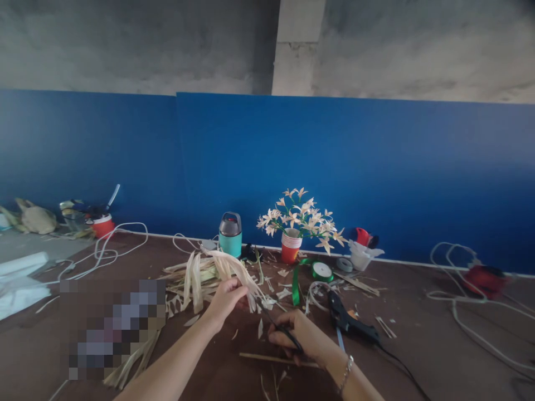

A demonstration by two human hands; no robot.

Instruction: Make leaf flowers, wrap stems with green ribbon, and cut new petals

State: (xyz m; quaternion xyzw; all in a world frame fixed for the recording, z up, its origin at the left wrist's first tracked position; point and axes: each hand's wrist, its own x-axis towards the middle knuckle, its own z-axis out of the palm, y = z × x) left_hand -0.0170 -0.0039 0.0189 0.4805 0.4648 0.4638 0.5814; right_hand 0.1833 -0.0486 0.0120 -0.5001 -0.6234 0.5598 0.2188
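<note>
Pinched in the fingers of my left hand is a long pale strip of dried husk, which arches up and back to the left. My right hand grips a pair of dark-handled scissors, their blades pointing up and left toward the strip's lower end. Whether the blades touch the husk is too small to tell. A pile of dried husks lies just beyond my left hand. Small pale scraps are scattered between and around both hands. A thin stick lies under my right hand.
Beyond my hands stands a red paper cup of pale husk flowers, beside a teal-bodied bottle. Green ribbon and a black glue gun with its cord lie to the right. White cables loop at the sides; a blue partition stands behind.
</note>
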